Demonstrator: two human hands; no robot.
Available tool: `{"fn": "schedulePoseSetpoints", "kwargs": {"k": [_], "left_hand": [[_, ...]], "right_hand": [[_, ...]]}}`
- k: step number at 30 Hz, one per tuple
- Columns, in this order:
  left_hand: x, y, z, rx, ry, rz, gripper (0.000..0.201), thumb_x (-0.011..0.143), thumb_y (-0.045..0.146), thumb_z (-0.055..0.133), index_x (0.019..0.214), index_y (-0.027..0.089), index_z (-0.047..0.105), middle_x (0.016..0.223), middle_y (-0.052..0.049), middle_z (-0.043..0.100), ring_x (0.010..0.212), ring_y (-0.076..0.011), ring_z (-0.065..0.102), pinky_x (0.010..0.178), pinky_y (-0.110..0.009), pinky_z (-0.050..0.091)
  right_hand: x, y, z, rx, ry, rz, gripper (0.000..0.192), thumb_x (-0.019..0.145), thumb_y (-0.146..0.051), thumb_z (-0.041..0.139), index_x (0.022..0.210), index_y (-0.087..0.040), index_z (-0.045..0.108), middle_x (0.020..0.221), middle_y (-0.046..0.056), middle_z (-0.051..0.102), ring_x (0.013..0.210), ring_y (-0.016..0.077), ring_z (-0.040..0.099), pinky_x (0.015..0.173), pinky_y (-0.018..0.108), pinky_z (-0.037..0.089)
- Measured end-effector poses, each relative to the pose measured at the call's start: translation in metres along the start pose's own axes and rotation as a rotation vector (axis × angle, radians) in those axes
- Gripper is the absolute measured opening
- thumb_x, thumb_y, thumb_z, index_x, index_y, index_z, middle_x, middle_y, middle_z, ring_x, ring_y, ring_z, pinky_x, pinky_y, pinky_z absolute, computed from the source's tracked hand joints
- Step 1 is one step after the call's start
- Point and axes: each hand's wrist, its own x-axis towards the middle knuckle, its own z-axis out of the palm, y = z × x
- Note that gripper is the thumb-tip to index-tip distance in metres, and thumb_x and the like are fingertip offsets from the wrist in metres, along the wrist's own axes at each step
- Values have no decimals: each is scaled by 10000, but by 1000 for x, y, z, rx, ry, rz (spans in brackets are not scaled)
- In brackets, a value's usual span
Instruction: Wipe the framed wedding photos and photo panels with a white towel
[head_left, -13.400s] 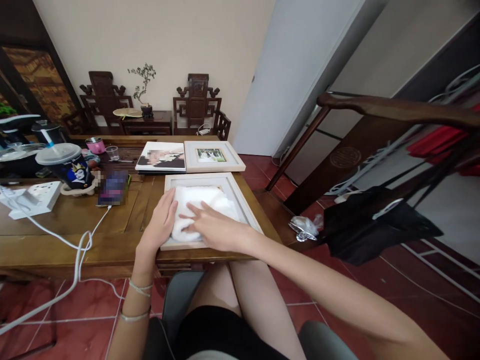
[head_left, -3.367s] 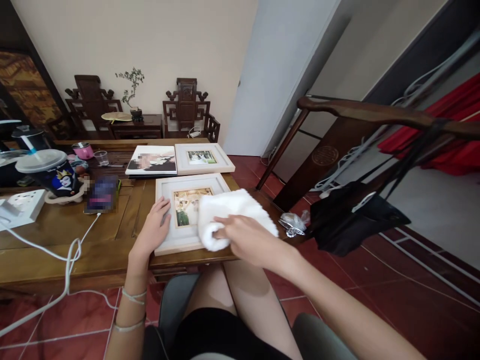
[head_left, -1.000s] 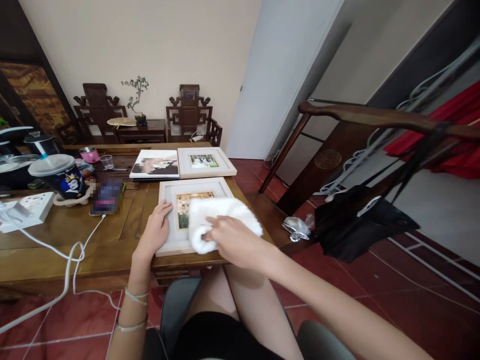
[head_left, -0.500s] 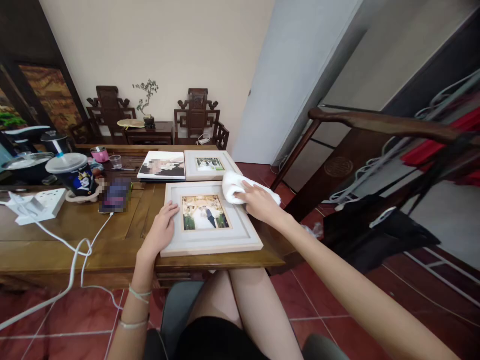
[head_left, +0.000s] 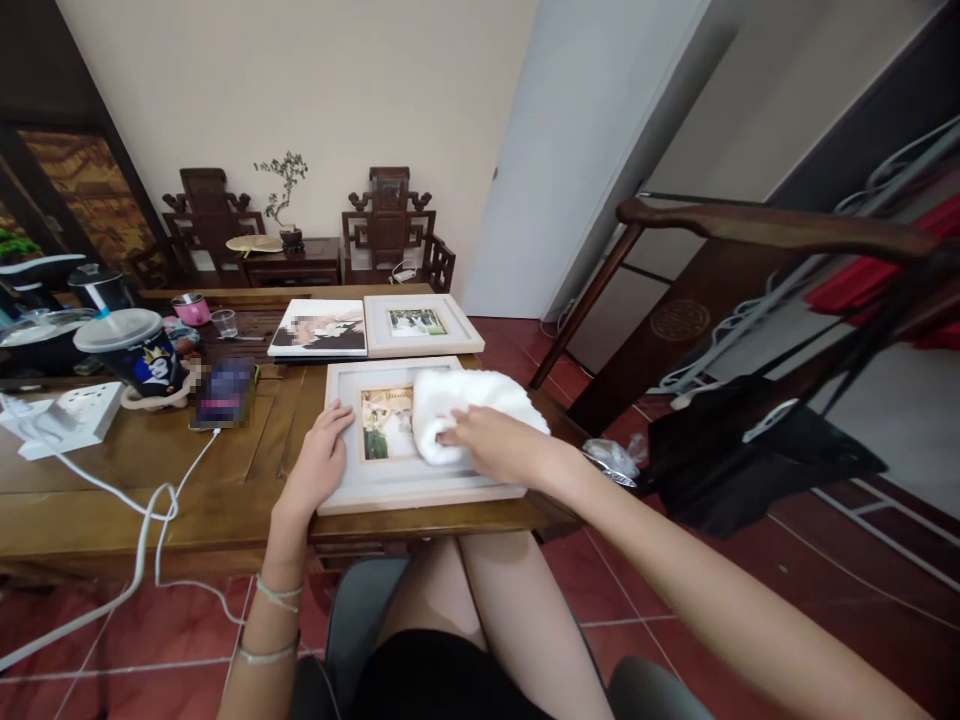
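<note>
A picture frame (head_left: 420,490) with pale wood edges and a wedding photo (head_left: 384,430) lies flat near the table's front edge. Over its left edge rests my left hand (head_left: 324,450), fingers stretched out onto the frame. My right hand (head_left: 495,440) is closed on a folded white fluffy cloth (head_left: 480,390), which lies against the frame and covers the photo's right part. Behind are a second picture frame (head_left: 442,340) and, beside it, a flat white-edged photo panel or album (head_left: 319,325).
To the left are a blurred phone (head_left: 225,392) on a white cable, a power strip (head_left: 75,420), a lidded cup (head_left: 142,350) and a pink mug (head_left: 191,308). A wooden chair (head_left: 750,235) stands right, near a black bag (head_left: 720,460). Crinkled plastic (head_left: 615,458) lies beyond the right corner.
My right hand has moved the cloth down and left, from the frame's upper right corner onto the photo. The left hand stays at the frame's left edge.
</note>
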Motion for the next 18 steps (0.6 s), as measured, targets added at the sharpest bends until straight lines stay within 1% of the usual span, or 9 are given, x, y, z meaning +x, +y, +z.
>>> {"fn": "schedulePoseSetpoints", "kwargs": {"k": [2,4,7,10,12,14,15,17,18], "left_hand": [[0,0,1,2,3,3,434,832,78,353,1172,103,621,1308,-133,578,1343,-240,404,1134,-469,312],[-1,1,0,3,0,4,439,831,72,352,1176,106,619,1308,-131,578,1342,-240,406,1135,-469,311],[-1,3,-1,8,-9,2,442,831,68,346,1179,85,618,1312,-144,573,1344,-244,403,1142,-464,300],[-2,5,-3,2,-23,1,438,837,74,347,1182,77,617,1324,-150,561,1352,-246,391,1144,-462,295],[-2,5,-3,-7,-31,-3,439,838,74,349,1181,91,621,1329,-144,559,1352,-244,391,1141,-467,298],[-2,5,-4,-14,-33,-7,441,835,71,348,1177,99,626,1329,-140,560,1353,-245,390,1138,-475,301],[-2,6,-4,-15,-35,-8,442,834,71,348,1175,100,627,1329,-141,560,1354,-246,388,1138,-479,300],[-1,6,-4,-17,-39,-9,441,834,74,348,1175,100,627,1330,-143,560,1358,-246,382,1140,-484,294],[-1,6,-4,-16,-40,-10,441,836,76,346,1176,98,626,1329,-144,560,1359,-245,380,1141,-483,291]], "right_hand": [[-28,-13,-11,79,-86,-10,531,719,48,423,1125,-180,679,954,134,680,929,254,632,757,286,421],[-48,-23,-23,148,-139,-9,556,699,59,414,1115,-198,679,923,115,680,936,244,624,732,263,415],[-52,-31,-29,194,-174,-4,565,692,57,410,1119,-207,670,891,103,676,907,239,625,702,258,417],[-27,-26,-15,181,-103,9,580,699,55,406,1188,-163,629,987,140,671,931,254,630,753,291,440],[0,-14,1,132,19,26,615,691,73,407,1244,-125,589,1186,184,612,1071,277,585,857,333,433],[29,2,15,60,179,29,667,671,106,404,1280,-117,559,1423,179,438,1279,300,423,1003,396,352],[44,10,21,32,234,57,678,673,111,408,1299,-113,540,1484,168,358,1343,312,333,1043,433,310],[67,23,26,-2,294,107,681,689,110,421,1325,-114,514,1531,154,275,1393,325,226,1081,487,243],[76,28,27,-9,297,122,672,700,105,431,1329,-115,510,1529,157,279,1394,331,218,1082,505,231]]}}
